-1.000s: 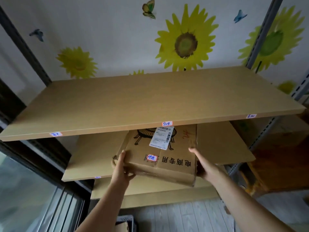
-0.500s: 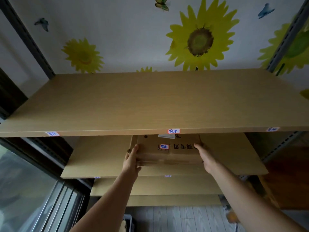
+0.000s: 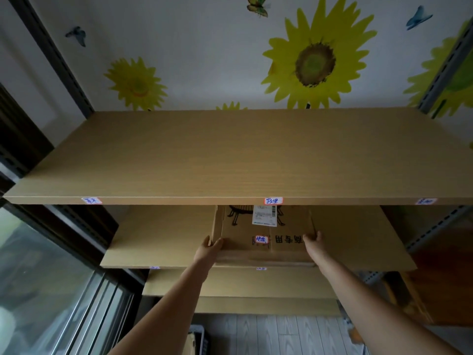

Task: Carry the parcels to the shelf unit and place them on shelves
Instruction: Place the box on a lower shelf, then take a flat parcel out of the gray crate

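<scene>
Cardboard parcel (image 3: 263, 237) rests on the second shelf (image 3: 163, 239); left hand (image 3: 208, 248) and right hand (image 3: 311, 239) clasp its near corners, apparently to square it.

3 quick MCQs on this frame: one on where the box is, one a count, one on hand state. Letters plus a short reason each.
1. Where is the cardboard box?
A. On the top shelf
B. On the second shelf, under the top one
C. On the floor

2. How many handwritten stickers show on the top shelf's front edge?
A. One
B. Three
C. Five

3. What are the hands doing?
A. Both hang free of the box
B. Only the right touches the box
C. Each is on one near corner of the box

Answers:
1 B: the box lies on the second shelf, its far end hidden under the top board.
2 B: stickers sit at the left, middle and right of the edge.
3 C: the left hand is on the near-left corner, the right hand on the near-right one.
</scene>
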Demonstrator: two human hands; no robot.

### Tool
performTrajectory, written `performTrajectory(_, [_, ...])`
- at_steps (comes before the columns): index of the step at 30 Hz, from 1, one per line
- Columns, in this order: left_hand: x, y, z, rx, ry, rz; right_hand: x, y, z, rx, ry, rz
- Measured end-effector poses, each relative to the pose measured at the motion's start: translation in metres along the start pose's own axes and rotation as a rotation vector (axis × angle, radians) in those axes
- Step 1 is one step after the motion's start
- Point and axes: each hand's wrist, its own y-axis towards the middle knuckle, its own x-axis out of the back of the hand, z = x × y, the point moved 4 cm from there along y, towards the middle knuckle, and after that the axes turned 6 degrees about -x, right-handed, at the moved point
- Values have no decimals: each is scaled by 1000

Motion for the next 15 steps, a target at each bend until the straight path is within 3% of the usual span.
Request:
performTrajectory(4, [18,-16,-5,-64,165,-31,-2,-14,8,314,-257,-306])
performTrajectory(7, [56,-36,2,-130,248,-104,-24,-46,26,551,-398,-415])
performTrajectory(10, [111,-59,33,-125,271,-214,-74,-86,33,780,-357,-287])
performTrajectory(15, [203,-112,128,28,239,-301,-164,-155,8,915,-422,-64])
